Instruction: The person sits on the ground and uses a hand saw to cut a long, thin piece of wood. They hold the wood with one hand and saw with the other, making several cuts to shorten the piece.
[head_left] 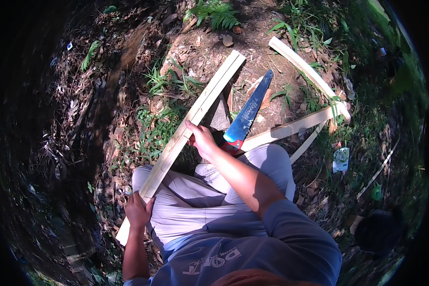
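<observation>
Wooden plank [176,141], glossy metal saw blade [249,109]

A long, straight, pale wooden batten [178,143] — a thin dark line running lengthwise along its upper part — slants across the person's left knee [140,177], far end toward the upper right, near end lower left.

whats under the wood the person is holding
The wood crosses over the left trouser leg; green plants show alongside its far part. Whatever lies directly beneath, including part of that leg, is covered.
</observation>
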A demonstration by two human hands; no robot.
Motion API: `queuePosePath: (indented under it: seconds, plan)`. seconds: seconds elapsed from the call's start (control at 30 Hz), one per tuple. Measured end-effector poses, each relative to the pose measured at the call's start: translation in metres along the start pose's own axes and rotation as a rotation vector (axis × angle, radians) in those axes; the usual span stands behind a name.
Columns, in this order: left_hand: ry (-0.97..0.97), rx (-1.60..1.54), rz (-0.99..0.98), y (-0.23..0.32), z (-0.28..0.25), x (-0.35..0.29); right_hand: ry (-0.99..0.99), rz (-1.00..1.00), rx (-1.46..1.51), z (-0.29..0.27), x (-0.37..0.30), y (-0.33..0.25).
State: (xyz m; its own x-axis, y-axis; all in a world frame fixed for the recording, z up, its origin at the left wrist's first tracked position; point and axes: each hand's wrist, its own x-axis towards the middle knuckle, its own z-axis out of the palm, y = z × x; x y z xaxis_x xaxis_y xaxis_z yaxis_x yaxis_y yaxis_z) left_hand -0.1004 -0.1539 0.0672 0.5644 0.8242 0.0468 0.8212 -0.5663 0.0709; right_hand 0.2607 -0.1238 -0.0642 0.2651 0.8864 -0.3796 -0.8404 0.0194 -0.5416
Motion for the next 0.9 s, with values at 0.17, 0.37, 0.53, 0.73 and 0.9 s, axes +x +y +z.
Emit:
queuePosePath:
  seconds: [0.17,0.37,0.53,0.73,0.9]
  plan:
    - [-0.009,0.018,-0.017,-0.001,0.0,0.0,0.068,-0.059,-0.092,-0.002,0.007,0.005]
    - [0.002,0.044,-0.043,-0.001,0.001,-0.001,0.066,-0.038,-0.156,-0.001,0.006,0.003]
    - [0.043,0.076,-0.02,-0.005,0.005,-0.001,0.067,-0.084,-0.152,-0.002,0.01,0.007]
    - [0.045,0.068,-0.029,-0.005,0.005,-0.002,0.093,-0.068,-0.166,0.005,-0.005,-0.004]
    - [0.025,0.098,-0.03,-0.007,0.008,-0.001,0.073,-0.124,-0.128,-0.001,0.01,0.01]
